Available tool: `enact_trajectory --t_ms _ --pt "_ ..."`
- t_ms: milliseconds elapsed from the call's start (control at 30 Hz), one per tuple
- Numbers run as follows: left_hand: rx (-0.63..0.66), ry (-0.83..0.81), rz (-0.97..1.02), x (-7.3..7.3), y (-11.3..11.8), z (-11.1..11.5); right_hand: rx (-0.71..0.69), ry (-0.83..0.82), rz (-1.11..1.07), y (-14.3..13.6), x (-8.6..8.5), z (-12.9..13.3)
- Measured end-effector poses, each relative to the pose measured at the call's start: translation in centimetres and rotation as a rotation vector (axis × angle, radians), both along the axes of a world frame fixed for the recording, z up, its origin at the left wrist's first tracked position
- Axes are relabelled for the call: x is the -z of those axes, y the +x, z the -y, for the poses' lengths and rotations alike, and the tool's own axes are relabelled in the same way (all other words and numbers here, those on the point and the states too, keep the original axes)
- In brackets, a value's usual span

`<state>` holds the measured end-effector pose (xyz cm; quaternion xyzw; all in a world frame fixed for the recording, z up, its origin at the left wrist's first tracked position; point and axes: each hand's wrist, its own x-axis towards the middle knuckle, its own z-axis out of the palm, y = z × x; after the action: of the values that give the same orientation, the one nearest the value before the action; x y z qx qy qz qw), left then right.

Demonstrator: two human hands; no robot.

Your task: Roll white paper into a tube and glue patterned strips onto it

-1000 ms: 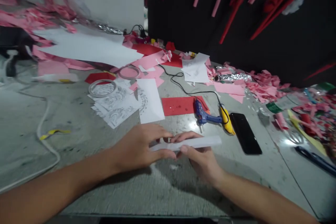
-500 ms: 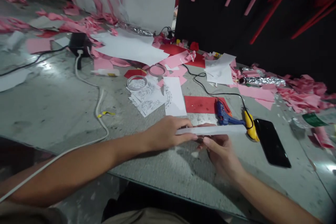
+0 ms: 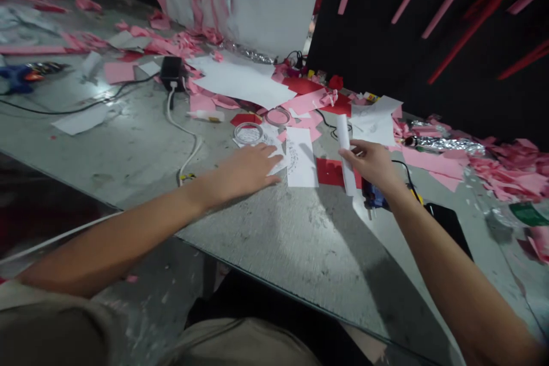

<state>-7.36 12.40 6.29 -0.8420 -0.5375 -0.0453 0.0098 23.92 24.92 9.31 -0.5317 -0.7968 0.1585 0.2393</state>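
My left hand point(image 3: 257, 168) is palm down with its fingers apart, over the patterned paper sheets point(image 3: 278, 154) at the centre of the table. Beside it lies a white sheet point(image 3: 301, 160) with a dark printed pattern. In my right hand point(image 3: 371, 160) a narrow white paper piece point(image 3: 346, 154) is pinched between thumb and fingers, standing out above the red paper point(image 3: 329, 172). Under my right wrist a blue glue gun point(image 3: 374, 195) is partly hidden. A clear tape ring point(image 3: 249, 133) rests on the sheets just beyond my left hand.
A black phone point(image 3: 450, 226) lies to the right, by my forearm. A black adapter point(image 3: 171, 72) with a white cable point(image 3: 189, 134) sits at the left. Pink scraps point(image 3: 497, 174), foil point(image 3: 450, 144) and a large white sheet point(image 3: 246, 80) spread along the back. Another blue glue gun point(image 3: 19, 77) is far left.
My hands have separated. The left moved left onto the patterned sheets; the right lifted forward with the white paper piece, now turned upright in view. The camera view has shifted left.
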Motion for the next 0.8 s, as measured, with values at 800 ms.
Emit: enact_trajectory --t_ms 800 --pt "-0.367 0.122 0.145 0.3 -7.4 -1.6 -0.498 0.276 0.036 0.7 4.8 10.1"
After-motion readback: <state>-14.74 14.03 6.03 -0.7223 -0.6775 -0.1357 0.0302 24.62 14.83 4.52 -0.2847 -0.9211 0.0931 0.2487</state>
